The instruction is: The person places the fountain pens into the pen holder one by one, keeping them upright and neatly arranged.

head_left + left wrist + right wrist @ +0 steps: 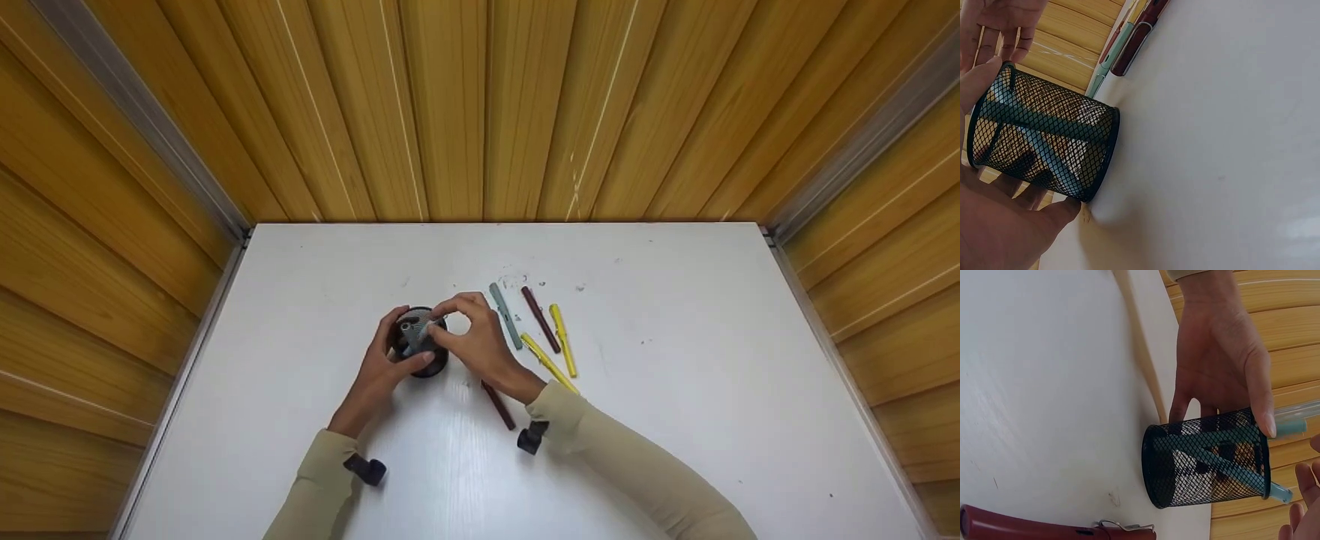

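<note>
A black wire-mesh pen cup [431, 369] stands on the white table. My left hand [377, 369] grips it, fingers around the far side and thumb near the rim. Inside, a teal pen [1293, 428] and a light blue pen [1282, 494] lean apart, their upper ends poking above the rim. Over the mouth of the cup is my right hand [486, 341], its thumb and index tips close to the light blue pen's top. In the right wrist view that pen end shows uncovered, a little apart from the fingers at the right edge.
Right of the cup lie a teal pen [506, 316], a dark red pen [541, 321] and two yellow pens, one upper [564, 341] and one lower [546, 360]. Another dark red pen [499, 406] lies under the right wrist. Wood-patterned walls [480, 112] enclose the table.
</note>
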Demonstrator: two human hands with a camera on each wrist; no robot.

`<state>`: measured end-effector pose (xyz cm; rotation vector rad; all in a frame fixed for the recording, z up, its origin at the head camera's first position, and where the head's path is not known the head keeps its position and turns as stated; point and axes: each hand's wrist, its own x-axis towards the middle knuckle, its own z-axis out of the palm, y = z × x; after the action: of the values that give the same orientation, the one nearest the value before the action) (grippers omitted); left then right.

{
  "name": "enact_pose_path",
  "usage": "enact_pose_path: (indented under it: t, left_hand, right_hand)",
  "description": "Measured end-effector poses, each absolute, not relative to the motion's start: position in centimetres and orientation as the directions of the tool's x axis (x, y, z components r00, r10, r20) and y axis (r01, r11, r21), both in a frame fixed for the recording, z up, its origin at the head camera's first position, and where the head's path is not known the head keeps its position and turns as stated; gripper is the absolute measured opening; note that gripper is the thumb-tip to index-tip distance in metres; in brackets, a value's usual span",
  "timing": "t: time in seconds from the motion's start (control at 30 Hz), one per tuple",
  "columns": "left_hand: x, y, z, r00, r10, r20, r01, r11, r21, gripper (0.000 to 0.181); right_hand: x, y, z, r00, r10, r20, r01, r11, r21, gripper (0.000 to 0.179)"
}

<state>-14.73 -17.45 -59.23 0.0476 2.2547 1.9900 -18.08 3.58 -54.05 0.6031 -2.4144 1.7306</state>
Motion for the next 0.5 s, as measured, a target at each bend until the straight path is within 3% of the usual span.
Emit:
enact_pose_path:
  t: [0.5]
  left_hand:
    - [-14.9,-17.4,-59.4,-0.99,0.1,-0.096,-0.085,0.113,0.99,0.092]
  right_hand:
    - [-18.6,7.8,-54.4,-0.902,-0.23,0.366,-0.424,0.302,-0.854,0.015]
